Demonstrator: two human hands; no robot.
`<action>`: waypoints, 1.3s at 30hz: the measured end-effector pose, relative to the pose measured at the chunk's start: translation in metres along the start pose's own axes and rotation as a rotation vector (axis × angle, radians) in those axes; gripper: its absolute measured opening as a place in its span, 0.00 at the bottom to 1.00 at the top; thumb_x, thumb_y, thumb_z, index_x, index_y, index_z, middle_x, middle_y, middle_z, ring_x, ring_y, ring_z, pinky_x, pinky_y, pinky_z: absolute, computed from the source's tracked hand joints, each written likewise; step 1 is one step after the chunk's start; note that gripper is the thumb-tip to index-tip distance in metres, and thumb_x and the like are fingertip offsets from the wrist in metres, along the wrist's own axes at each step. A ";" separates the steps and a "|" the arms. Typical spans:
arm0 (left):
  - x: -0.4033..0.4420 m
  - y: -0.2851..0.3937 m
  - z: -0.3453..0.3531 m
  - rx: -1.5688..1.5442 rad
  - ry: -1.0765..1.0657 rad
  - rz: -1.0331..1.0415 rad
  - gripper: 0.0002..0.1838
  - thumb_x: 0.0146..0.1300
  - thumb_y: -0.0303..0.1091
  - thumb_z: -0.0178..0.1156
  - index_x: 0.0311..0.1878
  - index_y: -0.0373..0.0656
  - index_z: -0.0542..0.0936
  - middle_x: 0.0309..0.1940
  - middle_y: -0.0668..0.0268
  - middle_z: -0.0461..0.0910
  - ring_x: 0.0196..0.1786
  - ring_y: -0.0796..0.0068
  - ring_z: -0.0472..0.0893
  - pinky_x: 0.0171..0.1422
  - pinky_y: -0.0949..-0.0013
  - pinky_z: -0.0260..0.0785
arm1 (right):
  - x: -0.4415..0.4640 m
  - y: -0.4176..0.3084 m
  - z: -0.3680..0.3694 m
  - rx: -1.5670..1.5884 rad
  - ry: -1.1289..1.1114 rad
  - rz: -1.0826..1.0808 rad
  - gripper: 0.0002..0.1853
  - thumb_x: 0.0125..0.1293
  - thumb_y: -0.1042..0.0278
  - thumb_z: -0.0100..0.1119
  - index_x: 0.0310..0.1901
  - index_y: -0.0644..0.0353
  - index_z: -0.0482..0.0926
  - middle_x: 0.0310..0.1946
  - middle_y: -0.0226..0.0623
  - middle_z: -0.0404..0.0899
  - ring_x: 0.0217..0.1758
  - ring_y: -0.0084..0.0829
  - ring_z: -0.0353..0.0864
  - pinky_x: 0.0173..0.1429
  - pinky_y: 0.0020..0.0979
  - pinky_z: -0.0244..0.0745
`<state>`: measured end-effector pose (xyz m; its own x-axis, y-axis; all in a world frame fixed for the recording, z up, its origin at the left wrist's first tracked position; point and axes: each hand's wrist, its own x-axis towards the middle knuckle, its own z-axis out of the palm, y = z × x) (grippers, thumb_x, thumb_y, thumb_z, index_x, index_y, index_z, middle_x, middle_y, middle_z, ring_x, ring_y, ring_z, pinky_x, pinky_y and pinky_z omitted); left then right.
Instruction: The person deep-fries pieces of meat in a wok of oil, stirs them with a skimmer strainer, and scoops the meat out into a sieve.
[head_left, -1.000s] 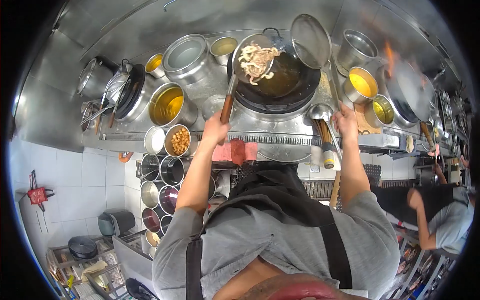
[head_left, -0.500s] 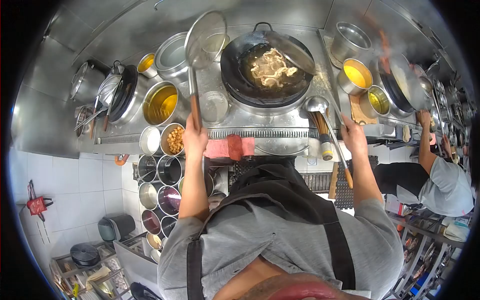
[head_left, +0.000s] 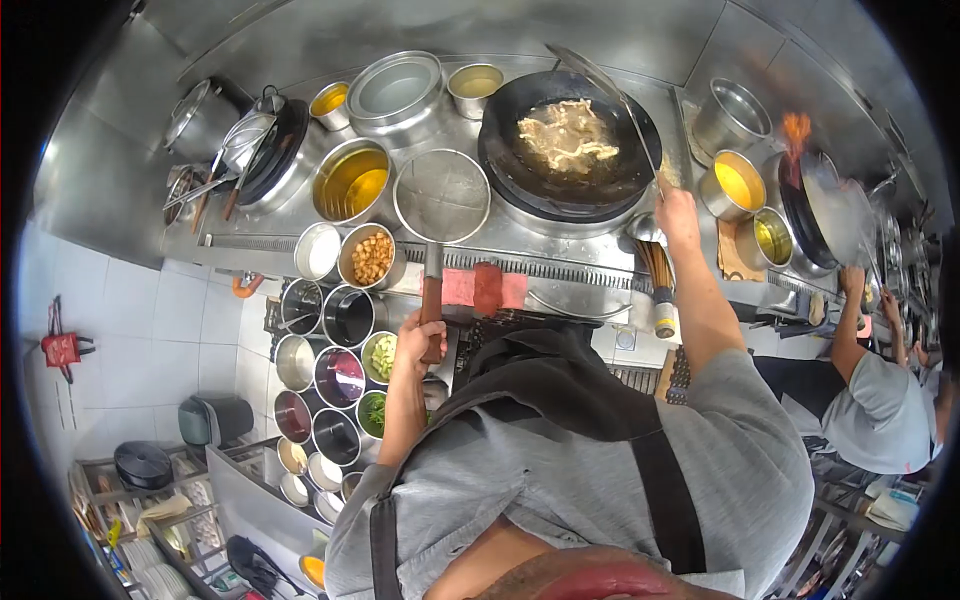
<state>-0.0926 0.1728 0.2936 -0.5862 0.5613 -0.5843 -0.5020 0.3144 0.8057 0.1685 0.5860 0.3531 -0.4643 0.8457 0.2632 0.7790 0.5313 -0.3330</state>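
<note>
My left hand (head_left: 413, 340) is closed around the wooden handle of a round wire-mesh strainer (head_left: 443, 197), held out level in front of the wok and to its left. The mesh looks bare. My right hand (head_left: 678, 215) grips a long-handled metal utensil (head_left: 580, 64). Its broad head is seen nearly edge-on above the wok's far rim, so its exact kind is unclear. In the black wok (head_left: 505, 160), pale strips of food (head_left: 567, 137) lie in shallow liquid. A metal ladle (head_left: 643, 228) rests near the wok, partly hidden by my right forearm.
Left of the wok stand a pot of yellow oil (head_left: 352, 182) and a bowl of browned cubes (head_left: 371, 257). Several ingredient pots reach down toward the floor. A pink cloth (head_left: 455, 288) lies along the stove's front edge. At right, a co-worker (head_left: 880, 395) stands by another wok.
The strainer has swung down from beside the wok toward my body. My right hand has moved forward, raising the utensil's head to the wok's far rim. The camera view has shifted slightly.
</note>
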 end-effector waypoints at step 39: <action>-0.095 -0.250 -0.152 1.631 -0.366 0.249 0.11 0.51 0.35 0.61 0.39 0.46 0.80 0.30 0.63 0.82 0.29 0.66 0.82 0.33 0.64 0.76 | -0.319 0.187 0.288 -0.134 -0.656 0.608 0.15 0.56 0.59 0.61 0.37 0.63 0.78 0.34 0.52 0.80 0.40 0.50 0.80 0.45 0.48 0.74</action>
<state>-0.0079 -0.0750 0.1326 -0.2597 0.7772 -0.5732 0.8427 0.4722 0.2586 0.3406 0.4300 -0.0540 -0.0716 0.8591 -0.5068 0.9919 0.0080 -0.1265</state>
